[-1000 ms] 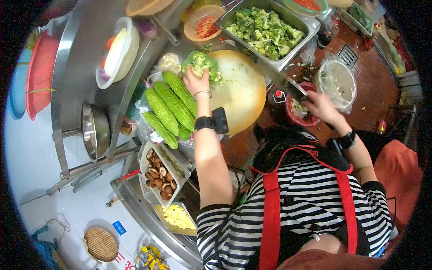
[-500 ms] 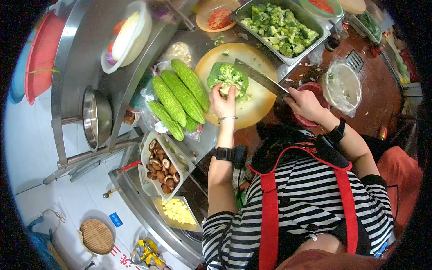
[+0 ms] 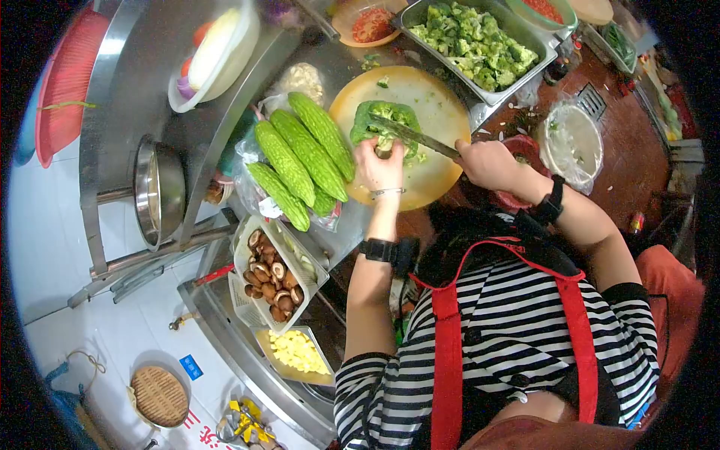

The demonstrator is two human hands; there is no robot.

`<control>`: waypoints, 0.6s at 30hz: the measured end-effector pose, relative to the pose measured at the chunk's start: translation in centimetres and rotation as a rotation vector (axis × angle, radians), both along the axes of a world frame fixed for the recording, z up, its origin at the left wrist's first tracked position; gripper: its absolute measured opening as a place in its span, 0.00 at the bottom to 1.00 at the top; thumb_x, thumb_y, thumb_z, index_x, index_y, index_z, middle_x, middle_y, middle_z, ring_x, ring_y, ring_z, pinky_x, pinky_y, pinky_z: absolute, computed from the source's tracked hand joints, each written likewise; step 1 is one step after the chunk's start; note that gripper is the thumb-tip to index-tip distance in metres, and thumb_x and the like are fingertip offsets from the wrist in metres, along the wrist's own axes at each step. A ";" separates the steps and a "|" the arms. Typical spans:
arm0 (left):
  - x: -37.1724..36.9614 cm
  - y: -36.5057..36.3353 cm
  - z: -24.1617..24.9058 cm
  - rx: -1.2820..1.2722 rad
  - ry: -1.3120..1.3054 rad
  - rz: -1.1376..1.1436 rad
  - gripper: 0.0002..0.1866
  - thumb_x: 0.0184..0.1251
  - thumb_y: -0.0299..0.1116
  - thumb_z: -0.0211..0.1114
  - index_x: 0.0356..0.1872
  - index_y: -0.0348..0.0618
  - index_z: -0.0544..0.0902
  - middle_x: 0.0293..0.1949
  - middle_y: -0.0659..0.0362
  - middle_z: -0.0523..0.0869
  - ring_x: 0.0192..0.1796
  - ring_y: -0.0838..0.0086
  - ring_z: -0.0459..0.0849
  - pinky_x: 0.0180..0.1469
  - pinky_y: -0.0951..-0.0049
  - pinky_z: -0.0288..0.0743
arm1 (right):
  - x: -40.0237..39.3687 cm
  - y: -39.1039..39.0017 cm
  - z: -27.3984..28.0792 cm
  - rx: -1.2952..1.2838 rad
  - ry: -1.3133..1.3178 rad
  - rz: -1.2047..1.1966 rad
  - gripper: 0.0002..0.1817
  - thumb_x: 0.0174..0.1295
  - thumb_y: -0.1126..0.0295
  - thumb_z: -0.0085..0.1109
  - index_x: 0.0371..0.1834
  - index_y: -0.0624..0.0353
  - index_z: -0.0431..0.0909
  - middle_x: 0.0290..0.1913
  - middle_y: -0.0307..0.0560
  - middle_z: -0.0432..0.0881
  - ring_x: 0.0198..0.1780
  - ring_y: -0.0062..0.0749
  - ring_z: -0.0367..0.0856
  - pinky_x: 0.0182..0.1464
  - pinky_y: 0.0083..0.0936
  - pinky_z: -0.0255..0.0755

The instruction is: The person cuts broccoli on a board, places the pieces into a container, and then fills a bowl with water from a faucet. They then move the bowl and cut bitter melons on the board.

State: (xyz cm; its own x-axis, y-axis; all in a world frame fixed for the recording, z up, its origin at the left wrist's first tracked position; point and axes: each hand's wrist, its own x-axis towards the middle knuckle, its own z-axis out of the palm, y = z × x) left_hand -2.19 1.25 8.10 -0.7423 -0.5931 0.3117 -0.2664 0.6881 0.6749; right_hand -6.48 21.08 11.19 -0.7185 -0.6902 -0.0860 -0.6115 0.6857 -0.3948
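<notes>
A head of broccoli [image 3: 409, 120] rests stem side up on the round yellowish cutting board [image 3: 442, 161]. My left hand [image 3: 380, 166] is closed on its near side, around the stem. In my right hand [image 3: 489, 163] is the handle of a knife [image 3: 424, 138]; the blade reaches left across the broccoli, its tip among the stalks. One small floret [image 3: 383, 81] lies apart on the far part of the board. Several bitter melons [image 3: 304, 154] lie on the counter just left of the board.
Behind the board stands a metal tray [image 3: 491, 97] of cut broccoli. Chopped red pieces fill part of a bowl [image 3: 346, 26]. Mushrooms [image 3: 271, 274] and yellow cubes [image 3: 300, 351] sit in containers at left. A lined bucket [image 3: 570, 146] and a red basin [image 3: 517, 142] are right of the board.
My right hand has moved left, bringing the knife from the broccoli's right edge onto its stalks. My left hand keeps its hold on the broccoli. The view has shifted slightly.
</notes>
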 end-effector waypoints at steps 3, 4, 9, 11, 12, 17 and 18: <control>-0.3 -0.5 -0.4 0.010 0.038 0.020 0.19 0.40 0.39 0.69 0.31 0.39 0.74 0.33 0.50 0.76 0.38 0.59 0.75 0.40 0.64 0.69 | -0.5 -1.9 -1.6 0.016 -0.156 0.024 0.09 0.54 0.67 0.49 0.33 0.61 0.67 0.20 0.54 0.76 0.23 0.49 0.77 0.24 0.40 0.70; -0.8 -0.7 -0.5 0.029 0.091 0.059 0.19 0.39 0.38 0.69 0.30 0.38 0.74 0.31 0.51 0.76 0.38 0.59 0.75 0.40 0.65 0.68 | -0.5 -2.4 -1.5 -0.001 -0.164 0.016 0.09 0.54 0.68 0.49 0.33 0.62 0.67 0.22 0.54 0.77 0.25 0.49 0.77 0.26 0.40 0.70; -0.9 -1.1 -0.4 0.061 -0.002 0.005 0.20 0.40 0.40 0.69 0.31 0.37 0.75 0.31 0.51 0.77 0.36 0.60 0.76 0.40 0.66 0.69 | -2.2 -2.0 1.7 0.037 -0.271 0.059 0.09 0.52 0.68 0.49 0.33 0.62 0.70 0.26 0.54 0.78 0.29 0.48 0.78 0.30 0.40 0.71; -0.5 -0.6 -1.0 0.062 0.067 0.031 0.20 0.40 0.40 0.70 0.31 0.37 0.75 0.32 0.50 0.77 0.36 0.60 0.76 0.40 0.66 0.69 | -2.1 -2.6 0.9 0.051 -0.293 0.049 0.09 0.51 0.69 0.49 0.32 0.63 0.71 0.27 0.55 0.79 0.29 0.48 0.79 0.31 0.39 0.71; 0.0 -0.5 -1.1 0.064 0.058 0.030 0.20 0.40 0.40 0.70 0.31 0.37 0.75 0.32 0.50 0.77 0.36 0.60 0.76 0.40 0.66 0.69 | -1.8 -3.7 -0.5 0.056 -0.284 0.021 0.09 0.50 0.70 0.49 0.32 0.62 0.71 0.27 0.55 0.79 0.30 0.48 0.79 0.32 0.39 0.72; -0.6 -2.7 -1.6 0.291 0.073 0.038 0.22 0.41 0.37 0.71 0.33 0.32 0.75 0.31 0.53 0.78 0.34 0.70 0.75 0.40 0.72 0.69 | -1.4 -5.1 -2.1 0.028 -0.227 0.068 0.10 0.48 0.73 0.46 0.35 0.64 0.72 0.31 0.57 0.79 0.33 0.49 0.79 0.35 0.39 0.72; -0.5 -2.4 -1.7 0.243 0.109 0.020 0.21 0.41 0.37 0.71 0.33 0.32 0.75 0.31 0.53 0.78 0.34 0.69 0.75 0.40 0.72 0.69 | -1.7 -4.6 0.3 0.079 -0.320 0.085 0.12 0.48 0.74 0.46 0.36 0.64 0.72 0.32 0.56 0.79 0.35 0.49 0.79 0.35 0.39 0.72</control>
State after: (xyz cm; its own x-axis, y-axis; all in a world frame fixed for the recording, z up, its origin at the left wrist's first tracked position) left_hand -2.68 -1.11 6.42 -0.6992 -0.6750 0.2357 -0.1950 0.4973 0.8454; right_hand -8.15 16.44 11.44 -0.5866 -0.7288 -0.3532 -0.5218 0.6737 -0.5234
